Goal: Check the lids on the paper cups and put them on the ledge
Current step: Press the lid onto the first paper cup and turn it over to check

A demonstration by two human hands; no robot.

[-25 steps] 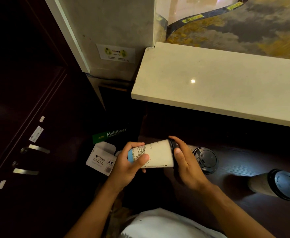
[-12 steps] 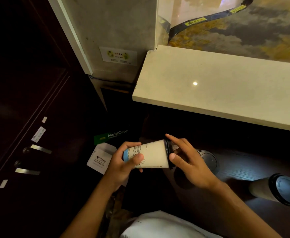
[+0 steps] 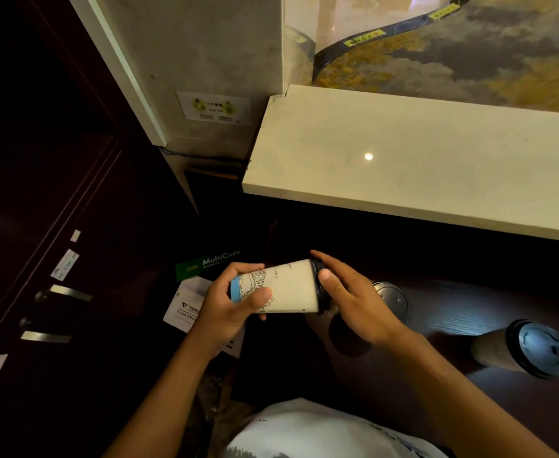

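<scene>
Lid check under way: the paper cup lies on its side in mid-air over the dark wooden counter, base to the left, black lid to the right. The left hand wraps the base end, thumb across the printed side, fingers curled over the top. The right hand cups the lid end, thumb tip on the rim and fingers closing around it; by my reading it is testing the seat of the lid. Next call, if the lid proves tight: tip the cup upright and lift it far and right onto the pale stone ledge, which needs a clean rise over its near edge. The cup is a smooth off-white paper cone with a line drawing and a blue band at its base; the lid looks like glossy moulded plastic. A second lidded cup stands near right, another lid shows behind the right hand. The ledge is polished and catches a light glint
</scene>
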